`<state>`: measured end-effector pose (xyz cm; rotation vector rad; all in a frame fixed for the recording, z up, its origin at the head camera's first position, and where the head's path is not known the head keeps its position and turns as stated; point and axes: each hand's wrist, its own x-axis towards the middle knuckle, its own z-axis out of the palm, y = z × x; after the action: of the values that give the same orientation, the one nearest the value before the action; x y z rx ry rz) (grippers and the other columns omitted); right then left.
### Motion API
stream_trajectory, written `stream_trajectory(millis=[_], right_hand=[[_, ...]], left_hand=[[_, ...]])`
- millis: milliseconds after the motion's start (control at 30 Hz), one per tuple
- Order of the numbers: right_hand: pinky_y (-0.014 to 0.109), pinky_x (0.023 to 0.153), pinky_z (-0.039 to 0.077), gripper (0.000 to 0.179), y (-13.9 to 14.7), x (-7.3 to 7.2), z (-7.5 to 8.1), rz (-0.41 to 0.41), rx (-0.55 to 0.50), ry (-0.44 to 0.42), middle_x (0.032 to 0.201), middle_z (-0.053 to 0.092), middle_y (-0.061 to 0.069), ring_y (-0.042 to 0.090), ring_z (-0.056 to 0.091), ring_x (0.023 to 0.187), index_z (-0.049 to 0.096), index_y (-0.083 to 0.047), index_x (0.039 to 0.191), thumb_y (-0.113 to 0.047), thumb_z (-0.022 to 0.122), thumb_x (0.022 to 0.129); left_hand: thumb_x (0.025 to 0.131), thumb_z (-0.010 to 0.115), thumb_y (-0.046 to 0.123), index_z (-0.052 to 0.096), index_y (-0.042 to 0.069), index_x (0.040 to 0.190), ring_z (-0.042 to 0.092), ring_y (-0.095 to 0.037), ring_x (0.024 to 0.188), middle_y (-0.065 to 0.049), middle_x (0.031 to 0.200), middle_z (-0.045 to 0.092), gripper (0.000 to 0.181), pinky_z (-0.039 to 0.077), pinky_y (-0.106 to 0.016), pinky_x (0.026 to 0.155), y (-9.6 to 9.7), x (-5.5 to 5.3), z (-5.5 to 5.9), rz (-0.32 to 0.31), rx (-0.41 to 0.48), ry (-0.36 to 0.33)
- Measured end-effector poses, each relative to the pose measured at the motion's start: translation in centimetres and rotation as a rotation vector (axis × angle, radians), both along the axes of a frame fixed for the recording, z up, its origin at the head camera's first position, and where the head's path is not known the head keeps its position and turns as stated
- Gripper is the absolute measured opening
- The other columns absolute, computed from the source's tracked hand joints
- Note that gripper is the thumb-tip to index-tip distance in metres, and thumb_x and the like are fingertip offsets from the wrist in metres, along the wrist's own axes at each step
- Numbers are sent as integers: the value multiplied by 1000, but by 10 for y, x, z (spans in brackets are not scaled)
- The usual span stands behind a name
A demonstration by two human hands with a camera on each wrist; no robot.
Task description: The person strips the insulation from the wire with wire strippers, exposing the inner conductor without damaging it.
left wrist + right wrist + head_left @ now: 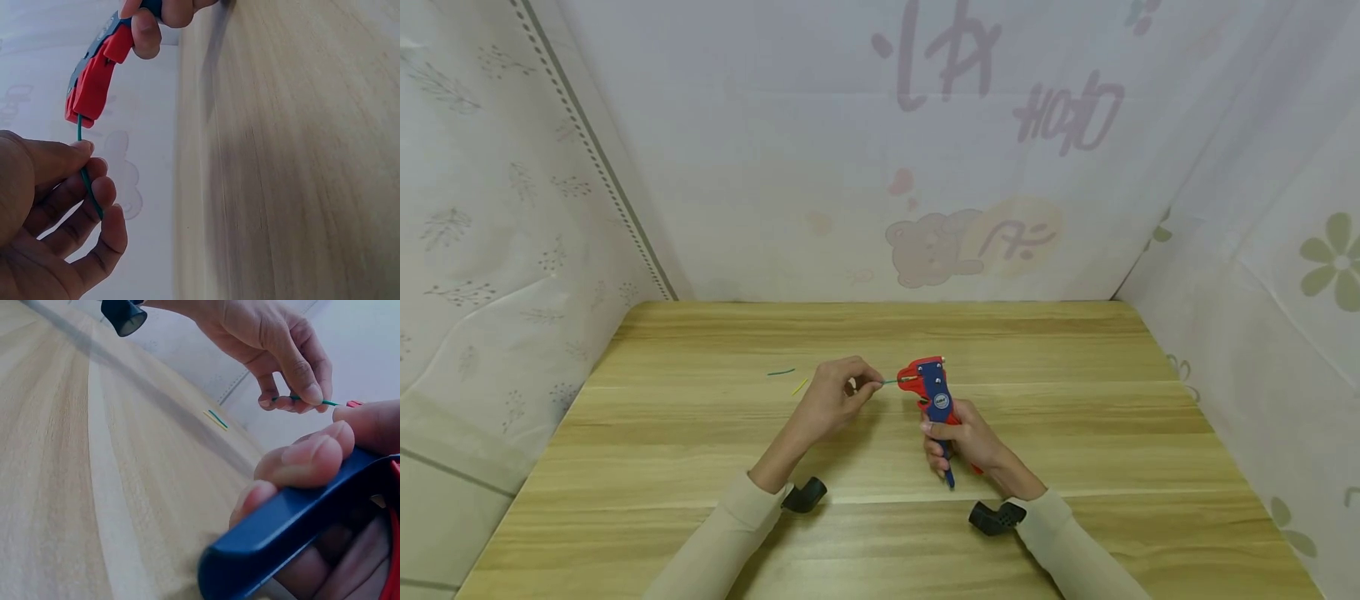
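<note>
A red and blue wire stripper (935,387) is held up above the table by my right hand (962,437), whose fingers curl round its handles. Between thumb and fingertips, my left hand (842,392) pinches a thin green wire (89,187). That wire's far end enters the red jaws of the tool, where its tip is hidden in the left wrist view. In the right wrist view the tool's blue handle (281,525) lies across my right fingers, and my left hand (275,350) shows beyond it.
On the wooden table (700,467), left of my left hand, lie a short green wire (781,372) and a short yellow wire (801,387). Printed cloth (775,167) hangs behind the table and at both sides. Black wrist devices sit at both cuffs.
</note>
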<state>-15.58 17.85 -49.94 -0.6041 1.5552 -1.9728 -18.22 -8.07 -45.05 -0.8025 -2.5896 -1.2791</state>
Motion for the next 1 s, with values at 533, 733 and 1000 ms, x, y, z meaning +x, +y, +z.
stream_trajectory(millis=[533, 733, 1000], right_hand=[[29, 59, 59, 30, 3, -1, 1, 38, 32, -23, 71, 59, 1, 12, 64, 58, 38, 14, 113, -10, 55, 105], [29, 59, 60, 29, 3, -2, 1, 41, 15, -14, 70, 58, 1, 12, 64, 58, 38, 14, 114, -9, 54, 105], [25, 48, 52, 24, 2, 0, 1, -16, 39, -11, 65, 49, -1, 9, 53, 48, 42, 7, 111, -12, 55, 105]], left_hand=[[94, 74, 9, 79, 10, 91, 62, -8, 74, 3, 86, 74, 6, 53, -22, 65, 0, 0, 2, 23, -16, 21], [92, 76, 6, 78, 12, 91, 64, -10, 76, 1, 88, 73, 6, 55, -27, 67, 2, 1, 4, 16, -68, 126], [90, 77, 4, 78, 9, 89, 66, -12, 77, 0, 87, 74, 5, 57, -31, 67, 2, 2, 4, 18, -84, 146]])
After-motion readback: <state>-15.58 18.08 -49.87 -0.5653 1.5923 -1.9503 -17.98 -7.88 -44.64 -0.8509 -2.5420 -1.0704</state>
